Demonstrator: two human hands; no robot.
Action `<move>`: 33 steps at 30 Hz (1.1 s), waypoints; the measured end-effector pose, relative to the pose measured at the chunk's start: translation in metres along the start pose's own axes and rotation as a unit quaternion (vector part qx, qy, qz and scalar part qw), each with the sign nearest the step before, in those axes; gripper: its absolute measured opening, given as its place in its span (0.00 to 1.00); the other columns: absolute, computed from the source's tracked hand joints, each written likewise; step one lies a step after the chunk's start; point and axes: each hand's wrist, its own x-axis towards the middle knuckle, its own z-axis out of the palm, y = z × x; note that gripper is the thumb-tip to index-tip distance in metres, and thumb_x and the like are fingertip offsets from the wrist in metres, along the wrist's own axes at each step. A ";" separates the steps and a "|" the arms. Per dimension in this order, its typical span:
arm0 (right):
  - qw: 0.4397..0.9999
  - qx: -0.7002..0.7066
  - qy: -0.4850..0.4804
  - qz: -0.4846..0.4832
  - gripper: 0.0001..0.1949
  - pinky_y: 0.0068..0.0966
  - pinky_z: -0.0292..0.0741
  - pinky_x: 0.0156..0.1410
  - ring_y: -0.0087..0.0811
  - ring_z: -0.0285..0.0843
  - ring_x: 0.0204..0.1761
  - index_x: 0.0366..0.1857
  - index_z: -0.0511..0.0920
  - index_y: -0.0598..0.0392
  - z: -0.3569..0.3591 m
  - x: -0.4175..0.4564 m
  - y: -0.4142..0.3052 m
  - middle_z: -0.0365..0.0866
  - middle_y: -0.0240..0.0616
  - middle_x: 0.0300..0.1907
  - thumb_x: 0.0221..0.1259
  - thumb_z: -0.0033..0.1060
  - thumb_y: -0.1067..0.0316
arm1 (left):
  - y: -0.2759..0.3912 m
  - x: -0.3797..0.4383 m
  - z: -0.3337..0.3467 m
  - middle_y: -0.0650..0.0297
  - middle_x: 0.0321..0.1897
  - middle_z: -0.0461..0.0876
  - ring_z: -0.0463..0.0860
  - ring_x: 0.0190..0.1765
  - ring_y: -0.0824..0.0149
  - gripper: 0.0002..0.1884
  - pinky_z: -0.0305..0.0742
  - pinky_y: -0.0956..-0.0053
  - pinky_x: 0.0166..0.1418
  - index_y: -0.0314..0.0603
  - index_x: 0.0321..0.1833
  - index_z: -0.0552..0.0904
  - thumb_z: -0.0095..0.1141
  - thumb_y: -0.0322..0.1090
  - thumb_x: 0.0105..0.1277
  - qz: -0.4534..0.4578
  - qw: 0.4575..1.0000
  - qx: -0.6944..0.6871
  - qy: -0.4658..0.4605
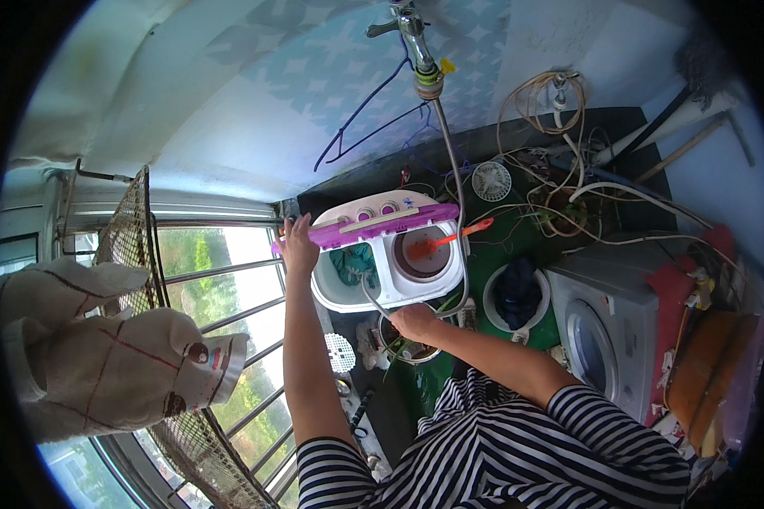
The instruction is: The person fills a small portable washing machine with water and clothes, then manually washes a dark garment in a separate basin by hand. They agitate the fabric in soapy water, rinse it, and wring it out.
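Note:
In front of me stands a small twin-tub washing machine (pixel 387 292) with a raised purple lid (pixel 382 228). My left hand (pixel 300 247) grips the lid's left end, its fingers reaching over the edge. Green patterned cloth (pixel 351 264) lies in the left tub. My right hand (pixel 414 322) is closed around a grey flexible hose (pixel 444 127) just in front of the machine. The hose runs down from a wall tap (pixel 414 32), and its free end dips into the left tub. An orange-handled brush (pixel 423 249) rests across the right tub.
Right of the machine are a white bucket (pixel 489 299) with dark cloth and a front-loading washer (pixel 611 318). Cables and a potted plant (pixel 565 213) crowd the back corner. A barred window (pixel 248 324) and a hanging light-coloured garment (pixel 127 362) are at left.

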 end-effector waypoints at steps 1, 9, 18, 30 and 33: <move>1.000 0.007 0.005 0.002 0.08 0.45 0.78 0.39 0.46 0.84 0.33 0.30 0.83 0.51 -0.001 -0.001 0.006 0.85 0.44 0.28 0.58 0.56 0.61 | 0.001 0.000 0.006 0.65 0.64 0.75 0.69 0.70 0.53 0.26 0.53 0.42 0.73 0.56 0.60 0.79 0.49 0.24 0.57 0.007 0.999 0.007 -0.050; 1.000 0.022 0.007 0.008 0.09 0.46 0.78 0.40 0.47 0.85 0.34 0.32 0.83 0.50 -0.007 -0.007 0.017 0.85 0.45 0.29 0.61 0.54 0.60 | -0.014 -0.112 0.049 0.59 0.45 0.79 0.75 0.55 0.51 0.13 0.67 0.55 0.60 0.46 0.45 0.79 0.58 0.31 0.55 0.071 0.994 0.007 -0.078; 1.000 0.014 0.013 0.017 0.08 0.45 0.78 0.37 0.47 0.85 0.33 0.35 0.82 0.49 0.018 0.007 0.025 0.85 0.45 0.28 0.63 0.54 0.60 | -0.013 -0.176 0.112 0.58 0.49 0.81 0.75 0.58 0.53 0.16 0.65 0.51 0.65 0.46 0.50 0.81 0.51 0.33 0.59 0.016 0.976 0.014 -0.218; 0.993 0.033 0.082 0.083 0.08 0.43 0.78 0.35 0.47 0.84 0.30 0.39 0.81 0.50 0.072 0.038 0.070 0.83 0.44 0.26 0.62 0.54 0.63 | -0.019 -0.160 0.156 0.50 0.47 0.85 0.80 0.56 0.48 0.17 0.72 0.52 0.60 0.49 0.49 0.86 0.44 0.36 0.63 -0.052 0.950 -0.028 -0.307; 0.989 0.054 0.070 0.115 0.09 0.43 0.78 0.37 0.46 0.84 0.32 0.42 0.80 0.50 0.081 0.038 0.086 0.83 0.44 0.29 0.62 0.56 0.62 | -0.011 -0.148 0.168 0.47 0.36 0.86 0.85 0.42 0.45 0.15 0.77 0.51 0.48 0.46 0.44 0.86 0.47 0.38 0.64 -0.134 0.953 -0.119 -0.245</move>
